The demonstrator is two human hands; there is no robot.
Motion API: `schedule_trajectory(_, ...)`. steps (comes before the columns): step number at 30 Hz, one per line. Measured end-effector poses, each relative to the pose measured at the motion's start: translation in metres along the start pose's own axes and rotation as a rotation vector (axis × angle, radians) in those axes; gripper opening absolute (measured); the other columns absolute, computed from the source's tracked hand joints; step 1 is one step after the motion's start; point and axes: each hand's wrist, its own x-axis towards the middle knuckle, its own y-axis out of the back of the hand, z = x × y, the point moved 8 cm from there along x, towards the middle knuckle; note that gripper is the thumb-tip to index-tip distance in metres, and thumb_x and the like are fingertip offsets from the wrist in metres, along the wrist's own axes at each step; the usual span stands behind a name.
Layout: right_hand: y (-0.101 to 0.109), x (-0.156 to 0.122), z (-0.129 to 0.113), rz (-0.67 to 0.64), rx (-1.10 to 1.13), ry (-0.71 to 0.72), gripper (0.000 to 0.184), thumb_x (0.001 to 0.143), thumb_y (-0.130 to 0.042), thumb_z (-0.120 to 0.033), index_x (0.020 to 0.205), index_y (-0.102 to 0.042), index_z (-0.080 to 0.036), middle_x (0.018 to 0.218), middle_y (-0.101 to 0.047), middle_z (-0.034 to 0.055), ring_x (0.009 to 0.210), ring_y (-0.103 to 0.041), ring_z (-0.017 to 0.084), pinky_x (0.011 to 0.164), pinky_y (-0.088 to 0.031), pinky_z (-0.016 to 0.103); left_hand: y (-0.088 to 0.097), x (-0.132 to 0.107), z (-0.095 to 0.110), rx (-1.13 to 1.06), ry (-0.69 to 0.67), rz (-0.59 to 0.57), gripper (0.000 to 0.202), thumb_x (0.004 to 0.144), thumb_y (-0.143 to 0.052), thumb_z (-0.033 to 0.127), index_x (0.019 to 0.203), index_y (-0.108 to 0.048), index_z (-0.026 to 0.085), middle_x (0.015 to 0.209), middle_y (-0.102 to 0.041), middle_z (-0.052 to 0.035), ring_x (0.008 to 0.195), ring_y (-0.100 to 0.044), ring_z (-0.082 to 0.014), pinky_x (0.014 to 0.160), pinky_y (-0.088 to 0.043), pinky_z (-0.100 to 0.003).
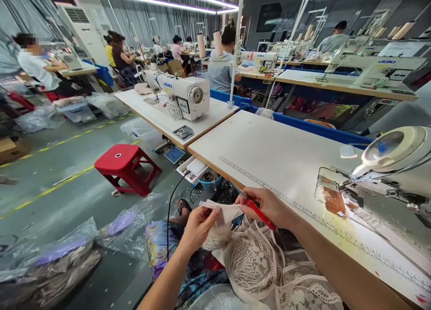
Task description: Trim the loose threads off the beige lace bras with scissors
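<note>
My left hand point(198, 224) pinches the edge of a pale fabric piece point(226, 212) above my lap. In my right hand point(269, 206) is a pair of scissors with red handles point(261, 214); its blades point up and left, and the fingers also touch the fabric's right end. Below both hands, several beige lace bras point(252, 261) lie heaped over my lap, partly hidden by my right forearm. Whether the fabric piece joins onto a bra cup beneath it I cannot tell.
A white worktable point(269, 141) with a printed ruler edge holds a sewing machine point(397, 179) at right. Another sewing machine point(188, 94) stands ahead. A red stool point(126, 159) and plastic bags point(131, 224) are on the floor at left. Several people sit at machines beyond.
</note>
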Motion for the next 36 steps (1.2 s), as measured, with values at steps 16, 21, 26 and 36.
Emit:
schedule_trajectory(16,-0.027,0.007,0.031,0.018,0.001,-0.053,0.027,0.077,-0.071,-0.043,0.079,-0.06,-0.018,0.072,-0.065,-0.0005,0.061,-0.056,0.014,0.055,-0.043,0.023,-0.017,-0.014,-0.002,0.467,-0.202,-0.049,0.034,0.099,-0.041,0.044,0.08,-0.051,0.018,0.072,-0.052,-0.0011,0.064,-0.043,-0.0135,0.059,-0.034,-0.025)
schedule_trajectory(21,-0.036,0.007,0.042,0.055,0.127,-0.086,0.035,0.074,-0.072,-0.049,0.079,-0.059,-0.017,0.069,-0.059,-0.0022,0.061,-0.052,0.013,0.058,-0.043,0.024,-0.023,-0.017,-0.006,0.51,-0.145,-0.131,0.031,0.1,-0.038,0.043,0.085,-0.051,0.018,0.075,-0.053,-0.0009,0.064,-0.044,-0.0135,0.059,-0.034,-0.025)
schedule_trajectory(26,-0.04,-0.005,0.049,0.119,-0.012,-0.045,0.024,0.079,-0.067,-0.04,0.076,-0.059,-0.018,0.074,-0.065,0.0015,0.065,-0.057,0.016,0.059,-0.045,0.025,-0.026,-0.019,-0.012,0.594,-0.136,-0.178,0.031,0.102,-0.034,0.04,0.088,-0.051,0.018,0.076,-0.056,-0.0016,0.064,-0.046,-0.0141,0.061,-0.035,-0.026)
schedule_trajectory(36,-0.05,-0.017,0.066,0.214,0.024,-0.079,0.026,0.079,-0.062,-0.04,0.068,-0.054,-0.019,0.064,-0.058,-0.0002,0.061,-0.051,0.015,0.052,-0.04,0.024,-0.029,-0.025,-0.012,0.721,-0.217,-0.241,0.026,0.101,-0.038,0.037,0.094,-0.054,0.018,0.089,-0.061,-0.0073,0.082,-0.054,-0.0203,0.077,-0.042,-0.033)
